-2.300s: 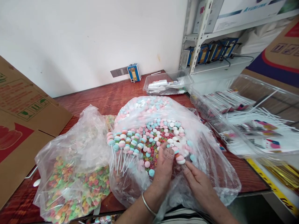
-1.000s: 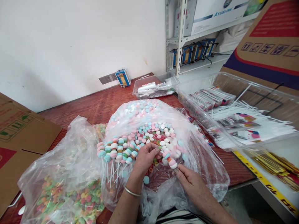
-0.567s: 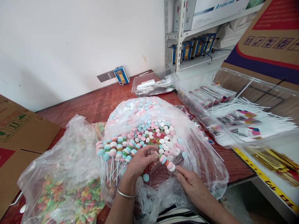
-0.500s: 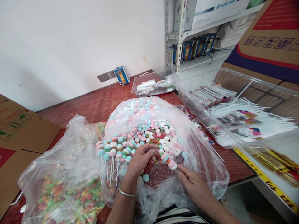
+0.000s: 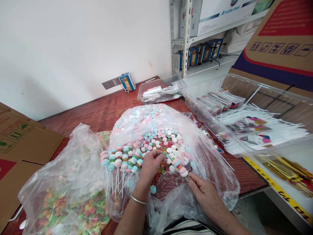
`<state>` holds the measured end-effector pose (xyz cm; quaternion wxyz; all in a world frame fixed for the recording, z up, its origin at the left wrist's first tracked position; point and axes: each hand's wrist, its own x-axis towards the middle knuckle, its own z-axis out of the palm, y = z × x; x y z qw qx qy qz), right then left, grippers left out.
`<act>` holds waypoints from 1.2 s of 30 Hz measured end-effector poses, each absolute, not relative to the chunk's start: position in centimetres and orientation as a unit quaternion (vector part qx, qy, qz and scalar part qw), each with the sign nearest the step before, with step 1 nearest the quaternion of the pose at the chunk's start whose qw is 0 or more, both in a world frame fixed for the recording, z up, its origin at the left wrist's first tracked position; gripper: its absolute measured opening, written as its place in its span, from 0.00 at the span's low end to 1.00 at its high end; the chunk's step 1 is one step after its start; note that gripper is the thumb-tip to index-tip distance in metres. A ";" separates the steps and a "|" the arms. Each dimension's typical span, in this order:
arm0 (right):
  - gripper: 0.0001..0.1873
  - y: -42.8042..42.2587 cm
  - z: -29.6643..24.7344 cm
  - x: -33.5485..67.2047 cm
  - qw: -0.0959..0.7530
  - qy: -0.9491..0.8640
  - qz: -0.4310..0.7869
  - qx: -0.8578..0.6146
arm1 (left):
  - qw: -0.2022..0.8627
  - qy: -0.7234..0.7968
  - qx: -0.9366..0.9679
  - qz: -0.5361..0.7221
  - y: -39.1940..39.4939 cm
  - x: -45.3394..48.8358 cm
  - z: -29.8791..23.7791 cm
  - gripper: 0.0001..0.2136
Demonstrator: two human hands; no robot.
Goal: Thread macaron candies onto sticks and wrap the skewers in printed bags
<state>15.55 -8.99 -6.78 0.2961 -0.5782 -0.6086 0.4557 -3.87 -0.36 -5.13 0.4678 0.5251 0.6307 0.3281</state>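
Observation:
My right hand (image 5: 204, 192) pinches the lower end of a candy skewer (image 5: 179, 166), a short row of pink, white, blue and orange sweets. Its stick is mostly hidden. Left of the skewer, my left hand (image 5: 152, 164) hovers over the loose candies with thumb and fingertips together; whatever they may hold is too small to make out. Pink, blue and white marshmallow-like candies (image 5: 174, 147) and small ring-shaped candies lie in an opened clear plastic bag (image 5: 207, 163). Beside my left hand, several finished candy skewers (image 5: 122, 160) rest in a row, white sticks pointing toward me.
On the left lies a clear bag of coloured ring candies (image 5: 90, 209) beside a cardboard box (image 5: 24, 137). A large clear tray (image 5: 234, 143) of white sticks and printed packets stands right, with a smaller clear tray (image 5: 161, 98) behind. Yellow wrappers (image 5: 286, 169) lie at far right.
My right hand and the skewer have shifted slightly right and away from my left hand. My left hand's fingertips have drawn together over the loose candies. The whole view has tilted slightly.

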 end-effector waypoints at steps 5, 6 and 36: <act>0.19 -8.7 -6.2 15.3 0.287 -0.620 0.455 -0.571 | 0.557 0.579 0.484 0.348 -1.2 -3.8 -4.3 0.12; 0.19 -8.7 -6.1 15.3 0.287 -0.622 0.453 -0.571 | 0.570 0.569 0.475 0.355 -1.3 -3.7 -4.3 0.13; 0.19 -9.0 -6.9 15.1 0.397 -0.525 0.490 -0.572 | 0.713 0.440 0.366 0.404 -3.1 -0.9 -3.7 0.20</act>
